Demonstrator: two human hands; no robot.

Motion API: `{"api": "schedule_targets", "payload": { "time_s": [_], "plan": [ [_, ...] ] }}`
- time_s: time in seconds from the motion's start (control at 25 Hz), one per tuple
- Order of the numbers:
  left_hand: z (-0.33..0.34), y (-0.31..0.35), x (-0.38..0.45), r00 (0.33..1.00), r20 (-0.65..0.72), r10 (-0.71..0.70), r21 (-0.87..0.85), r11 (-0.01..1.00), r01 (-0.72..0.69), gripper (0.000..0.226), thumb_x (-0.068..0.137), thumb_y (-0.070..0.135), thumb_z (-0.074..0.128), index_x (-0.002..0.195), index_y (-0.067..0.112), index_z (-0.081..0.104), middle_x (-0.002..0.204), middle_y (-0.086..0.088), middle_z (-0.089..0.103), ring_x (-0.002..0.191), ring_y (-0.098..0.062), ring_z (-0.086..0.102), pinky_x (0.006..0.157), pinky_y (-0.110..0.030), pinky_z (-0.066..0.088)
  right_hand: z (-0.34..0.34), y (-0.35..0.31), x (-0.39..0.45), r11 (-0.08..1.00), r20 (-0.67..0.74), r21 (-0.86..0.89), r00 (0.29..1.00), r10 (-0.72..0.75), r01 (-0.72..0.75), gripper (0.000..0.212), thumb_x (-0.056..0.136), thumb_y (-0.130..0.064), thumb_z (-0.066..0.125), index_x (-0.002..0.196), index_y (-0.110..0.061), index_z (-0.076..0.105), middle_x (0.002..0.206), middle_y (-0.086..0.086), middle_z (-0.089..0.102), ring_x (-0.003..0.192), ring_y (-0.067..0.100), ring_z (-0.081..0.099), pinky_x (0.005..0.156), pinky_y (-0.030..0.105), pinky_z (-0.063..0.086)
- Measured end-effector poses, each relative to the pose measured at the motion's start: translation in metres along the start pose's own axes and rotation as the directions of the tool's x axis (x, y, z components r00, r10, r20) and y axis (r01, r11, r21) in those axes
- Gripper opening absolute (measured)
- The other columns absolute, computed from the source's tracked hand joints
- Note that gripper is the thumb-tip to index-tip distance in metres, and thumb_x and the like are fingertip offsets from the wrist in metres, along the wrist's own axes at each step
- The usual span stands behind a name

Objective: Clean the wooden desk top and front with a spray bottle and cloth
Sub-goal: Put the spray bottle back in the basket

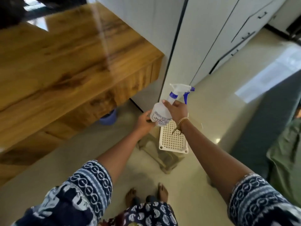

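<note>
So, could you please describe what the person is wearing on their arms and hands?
Both arms are bare from the elbow down, with short sleeves in a dark blue and white pattern of chained ovals and stripes. The right hand has thin tan threads tied round its wrist, loose ends hanging. The left hand wears nothing visible.

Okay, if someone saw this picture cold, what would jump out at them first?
Probably the white spray bottle with blue trim, held at centre frame over the pale floor: the left hand grips its base, the right hand its neck. Next, the glossy wooden desk filling the upper left, and the white lattice tray on the floor just below the hands.
</note>
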State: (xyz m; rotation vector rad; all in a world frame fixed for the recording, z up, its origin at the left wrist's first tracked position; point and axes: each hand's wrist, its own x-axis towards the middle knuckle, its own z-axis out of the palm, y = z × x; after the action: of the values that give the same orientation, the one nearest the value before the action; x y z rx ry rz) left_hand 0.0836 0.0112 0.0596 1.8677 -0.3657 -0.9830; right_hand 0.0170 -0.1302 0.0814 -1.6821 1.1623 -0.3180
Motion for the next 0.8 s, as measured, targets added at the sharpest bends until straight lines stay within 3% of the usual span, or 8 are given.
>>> {"api": "schedule_targets", "payload": {
  "time_s": [0.08, 0.16, 0.28, 0.48, 0.64, 0.8],
  "plan": [
    [0.024, -0.012, 0.029, 0.997, 0.063, -0.034, 0.017, 0.999, 0.033, 0.074, 0.082, -0.009, 0.067, 0.147, 0.012, 0.038, 0.136, -0.01, 0.057, 0.122, -0.028, 0.056, 0.089, -0.04, 0.049, -0.007, 0.028, 0.029, 0.999, -0.006, 0.013, 0.999, 0.045, -0.045, 0.054, 0.074, -0.057, 0.072, 0.091, -0.006, 0.073, 0.088, 0.007, 0.075, 0.087, 0.025, 0.07, 0.084, 0.045, 0.057],
    [0.048, -0.026, 0.056, 0.994, 0.092, -0.057, 0.027, 0.998, 0.054, 0.079, 0.08, -0.018, 0.065, 0.148, 0.008, 0.035, 0.142, -0.014, 0.051, 0.13, -0.025, 0.049, 0.092, -0.032, 0.047, -0.01, 0.057, 0.057, 0.997, 0.001, 0.01, 0.997, 0.071, -0.071, 0.048, 0.075, -0.056, 0.073, 0.09, -0.011, 0.074, 0.089, 0.003, 0.075, 0.087, 0.021, 0.07, 0.085, 0.043, 0.057],
    [0.079, -0.045, 0.091, 0.986, 0.144, -0.089, 0.035, 0.996, 0.085, 0.082, 0.079, -0.023, 0.06, 0.15, 0.005, 0.03, 0.145, -0.012, 0.047, 0.135, -0.02, 0.043, 0.08, -0.014, 0.046, -0.01, 0.097, 0.093, 0.999, 0.007, -0.014, 0.999, 0.05, -0.049, 0.032, 0.08, -0.05, 0.073, 0.095, -0.022, 0.071, 0.091, -0.005, 0.072, 0.089, 0.016, 0.068, 0.083, 0.035, 0.057],
    [0.11, -0.082, 0.145, 0.973, 0.166, -0.16, 0.057, 0.987, 0.153, 0.089, 0.083, -0.015, 0.063, 0.155, 0.019, 0.023, 0.155, -0.007, 0.037, 0.135, -0.025, 0.046, 0.084, -0.031, 0.05, 0.006, 0.143, 0.14, 0.998, 0.001, -0.06, 1.0, -0.009, 0.009, 0.046, 0.081, -0.046, 0.074, 0.115, -0.016, 0.069, 0.108, -0.004, 0.07, 0.093, 0.014, 0.063, 0.076, 0.027, 0.048],
    [0.127, -0.101, 0.168, 0.971, 0.179, -0.161, 0.063, 0.986, 0.152, 0.087, 0.086, -0.011, 0.063, 0.155, 0.018, 0.019, 0.158, -0.007, 0.031, 0.139, -0.026, 0.04, 0.087, -0.025, 0.044, 0.018, 0.169, 0.16, 0.994, -0.075, -0.097, 0.996, -0.057, 0.049, 0.045, 0.079, -0.043, 0.077, 0.116, -0.018, 0.069, 0.097, -0.009, 0.064, 0.088, 0.011, 0.06, 0.064, 0.014, 0.041],
    [0.135, -0.111, 0.18, 0.968, 0.193, -0.159, 0.118, 0.983, 0.138, 0.088, 0.086, -0.006, 0.065, 0.156, 0.017, 0.017, 0.158, -0.005, 0.029, 0.143, -0.028, 0.032, 0.102, -0.029, 0.038, 0.037, 0.192, 0.164, 0.977, -0.113, -0.188, 0.986, -0.126, 0.104, 0.045, 0.075, -0.049, 0.076, 0.113, -0.025, 0.069, 0.102, -0.003, 0.072, 0.092, 0.017, 0.065, 0.084, 0.035, 0.056]
  ]
}}
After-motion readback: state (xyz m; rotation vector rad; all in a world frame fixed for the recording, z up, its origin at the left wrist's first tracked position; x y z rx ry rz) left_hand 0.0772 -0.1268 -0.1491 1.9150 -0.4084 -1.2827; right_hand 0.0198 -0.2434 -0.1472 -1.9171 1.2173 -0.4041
